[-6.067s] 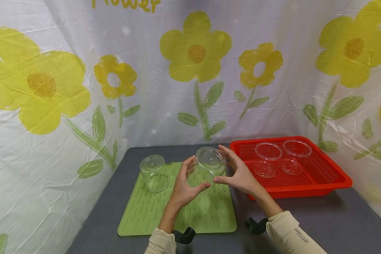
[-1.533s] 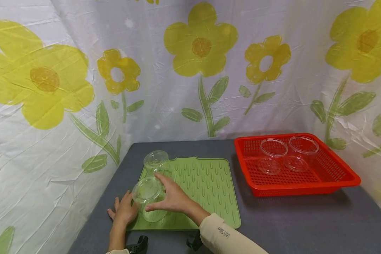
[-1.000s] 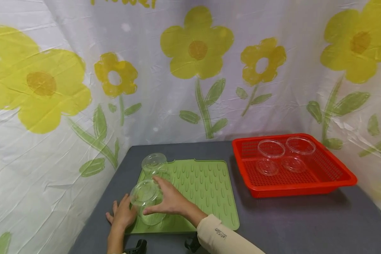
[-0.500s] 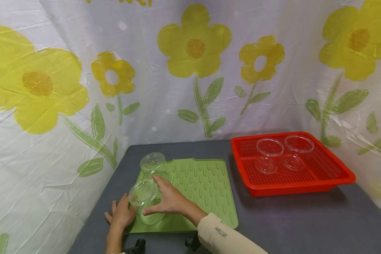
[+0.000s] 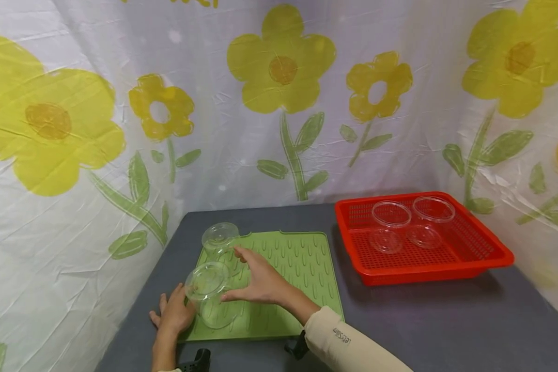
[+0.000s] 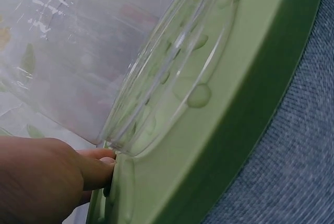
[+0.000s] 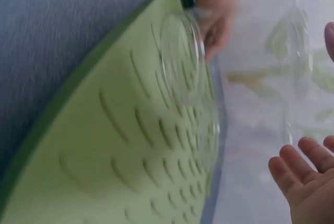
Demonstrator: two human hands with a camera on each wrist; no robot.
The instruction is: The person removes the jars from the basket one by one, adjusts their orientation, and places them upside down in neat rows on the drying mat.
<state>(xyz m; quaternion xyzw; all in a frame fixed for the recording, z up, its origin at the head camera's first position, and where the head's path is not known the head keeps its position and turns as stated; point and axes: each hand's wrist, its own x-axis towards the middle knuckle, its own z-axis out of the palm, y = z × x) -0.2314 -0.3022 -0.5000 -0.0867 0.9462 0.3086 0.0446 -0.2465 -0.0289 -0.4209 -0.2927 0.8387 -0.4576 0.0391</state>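
Two bare hands work over two clear cups, with two more standing off to the right, four by our count. At left, we see the left hand (image 5: 176, 312) at the edge of one green mat (image 5: 297, 268), just beside the near cup (image 5: 207, 280); we cannot tell whether its fingers grip anything. The near cup and the far cup (image 5: 220, 236) stand rim-down on the mat's left side. Next to them, the right hand (image 5: 265, 284) has its fingers spread and released, well apart from both cups in the right wrist view. At right, one red basket (image 5: 439, 278) holds two upright cups (image 5: 389, 227), side by side.

Yellow lettering (image 5: 192, 2) above is cut off, beyond our reading; the beige right sleeve (image 5: 349, 341) bears print resembling "Let'sSlim."

Mat and basket sit on a dark grey tabletop (image 5: 400, 320). Around it hangs a whitish, creased curtain (image 5: 209, 77), on which we count six yellow flowers, one cropped at far right.
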